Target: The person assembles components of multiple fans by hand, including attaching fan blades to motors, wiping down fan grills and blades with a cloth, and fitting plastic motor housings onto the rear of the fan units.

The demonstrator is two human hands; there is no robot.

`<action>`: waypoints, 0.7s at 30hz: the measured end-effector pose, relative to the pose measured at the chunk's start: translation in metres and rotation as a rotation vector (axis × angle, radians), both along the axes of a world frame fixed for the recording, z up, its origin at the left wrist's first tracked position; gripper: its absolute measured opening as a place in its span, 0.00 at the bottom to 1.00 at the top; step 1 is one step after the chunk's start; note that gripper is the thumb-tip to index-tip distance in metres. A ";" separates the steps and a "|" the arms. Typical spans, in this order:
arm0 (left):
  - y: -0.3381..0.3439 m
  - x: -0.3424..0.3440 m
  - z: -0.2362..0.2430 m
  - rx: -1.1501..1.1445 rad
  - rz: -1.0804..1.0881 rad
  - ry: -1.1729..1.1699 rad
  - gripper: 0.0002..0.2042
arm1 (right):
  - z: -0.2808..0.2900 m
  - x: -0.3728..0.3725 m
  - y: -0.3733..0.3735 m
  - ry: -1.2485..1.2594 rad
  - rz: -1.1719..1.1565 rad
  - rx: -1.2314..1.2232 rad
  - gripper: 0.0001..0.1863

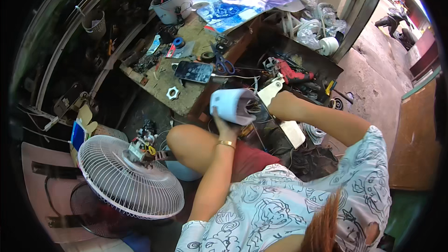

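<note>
My left hand [222, 122] is closed around the lower side of a pale blue-white plastic housing [228, 105], hollow, its open end facing right. Wires or dark parts show at that opening. From the right comes my right forearm [322, 114], which ends beside a long off-white plate [293, 134]; the fingers of that hand are hidden. To the left of my knee is a fan with a white wire grille [130, 182]. A bare motor with yellow wires [142, 150] sits at the grille's back.
A low workbench [163, 77] ahead bears a phone [193, 72], blue-handled scissors [225, 64], a white star-shaped knob [172, 93] and small parts. A white bucket [170, 7] stands at its back. Right of it lies a red power drill [294, 72] among tools. A dark grille [98, 210] lies lower left.
</note>
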State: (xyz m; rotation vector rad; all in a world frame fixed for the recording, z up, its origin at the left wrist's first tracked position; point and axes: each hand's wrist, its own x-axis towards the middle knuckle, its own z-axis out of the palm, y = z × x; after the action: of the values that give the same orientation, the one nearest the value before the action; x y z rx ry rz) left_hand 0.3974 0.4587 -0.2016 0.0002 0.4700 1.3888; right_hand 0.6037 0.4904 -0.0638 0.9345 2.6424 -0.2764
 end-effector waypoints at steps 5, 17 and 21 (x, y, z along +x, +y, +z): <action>-0.006 -0.001 0.022 -0.083 0.000 -0.045 0.40 | 0.001 -0.021 -0.011 0.422 -0.063 0.217 0.18; -0.009 0.005 0.013 -0.306 0.045 -0.011 0.42 | -0.028 -0.005 0.005 -0.179 0.010 0.371 0.05; -0.007 0.005 0.015 -0.203 0.020 -0.066 0.43 | 0.001 -0.005 0.008 0.008 -0.036 0.294 0.13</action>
State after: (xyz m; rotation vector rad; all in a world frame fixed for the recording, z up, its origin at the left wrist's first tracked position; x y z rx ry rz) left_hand 0.4024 0.4522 -0.1863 -0.2160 0.5550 1.3509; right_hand 0.5987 0.4979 -0.0629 1.0707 2.7226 0.1047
